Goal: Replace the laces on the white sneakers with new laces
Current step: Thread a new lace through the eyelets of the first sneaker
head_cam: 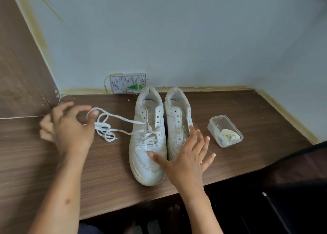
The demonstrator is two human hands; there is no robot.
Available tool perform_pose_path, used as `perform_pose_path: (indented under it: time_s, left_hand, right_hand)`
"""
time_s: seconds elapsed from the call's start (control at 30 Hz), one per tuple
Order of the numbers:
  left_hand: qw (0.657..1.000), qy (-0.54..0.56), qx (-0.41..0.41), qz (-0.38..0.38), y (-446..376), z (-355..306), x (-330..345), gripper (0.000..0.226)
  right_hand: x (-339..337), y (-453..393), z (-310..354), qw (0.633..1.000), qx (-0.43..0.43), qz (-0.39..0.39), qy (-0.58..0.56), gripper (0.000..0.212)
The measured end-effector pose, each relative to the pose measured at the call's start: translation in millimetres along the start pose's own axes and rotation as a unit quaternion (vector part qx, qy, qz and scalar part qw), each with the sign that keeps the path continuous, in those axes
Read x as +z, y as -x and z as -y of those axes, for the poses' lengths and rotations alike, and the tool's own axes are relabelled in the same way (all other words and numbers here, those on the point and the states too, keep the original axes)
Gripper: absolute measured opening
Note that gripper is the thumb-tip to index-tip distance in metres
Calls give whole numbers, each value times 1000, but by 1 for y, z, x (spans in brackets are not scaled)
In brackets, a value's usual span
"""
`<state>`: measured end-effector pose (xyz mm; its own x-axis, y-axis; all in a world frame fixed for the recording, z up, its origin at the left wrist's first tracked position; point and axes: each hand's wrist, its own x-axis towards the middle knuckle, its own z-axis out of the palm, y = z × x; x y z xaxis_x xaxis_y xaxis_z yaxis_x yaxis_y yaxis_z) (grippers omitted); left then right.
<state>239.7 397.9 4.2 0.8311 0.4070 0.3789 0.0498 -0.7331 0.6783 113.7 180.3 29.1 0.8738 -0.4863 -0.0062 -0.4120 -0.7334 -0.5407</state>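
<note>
Brown wood-grain boards made up our work surface, a desk [230,163] pushed into a corner of pale blue wall, with a darker wooden panel [21,66] rising at the far left. Our left hand [70,129] hovered low over the desk near that panel, its fingers loosely curled and a loop of the white lace [106,127] running over the thumb; we could not tell whether the thumb truly pinched it. From there the lace lay in slack coils on the wood and ran rightward into the lower eyelets of the left sneaker [146,145], whose upper eyelets stood bare. We judged the lace soft, light and limp, best taken near its stiff tip for threading. Behind the shoes a small grey wall box [127,82] with a green part sat against the wall. The right sneaker [177,120], touching its partner, carried no lace at all. Our right hand [187,156] lay spread, fingers straight, resting across the toes of both shoes and gripping nothing. The sneakers looked light but firm enough to steady by pressing on the toe or holding the sides. Further right, well apart, a clear plastic tub [225,130] held a bundled off-white lace [230,136].
</note>
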Motion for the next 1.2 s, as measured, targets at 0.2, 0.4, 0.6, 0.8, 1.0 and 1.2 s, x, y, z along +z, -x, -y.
perform_pose_path:
  time_s: [0.2,0.4,0.6,0.8,1.0,1.2]
  left_hand:
    - [960,44,230,157,17,-30,8,29]
    - [983,3,184,25,17,-34,4,16]
    - [993,24,116,25,14,-30,0,10]
    - [971,21,168,168,7,-26,-17,42]
    - [960,-2,153,235,6,-30,-26,25]
    - [905,-92,84,408,17,-27,-25,26]
  right_hand:
    - [0,-1,0,1000,-1,0,-1,139]
    - [0,0,1,1000,-1,0,1,139]
    - [1,0,2,1000,2,3,17,140]
    - [1,0,1,1000,0,4,20,138]
    - [2,-1,1,1000,4,6,24,138]
    - [2,-1,0,1000,2,1,23,138]
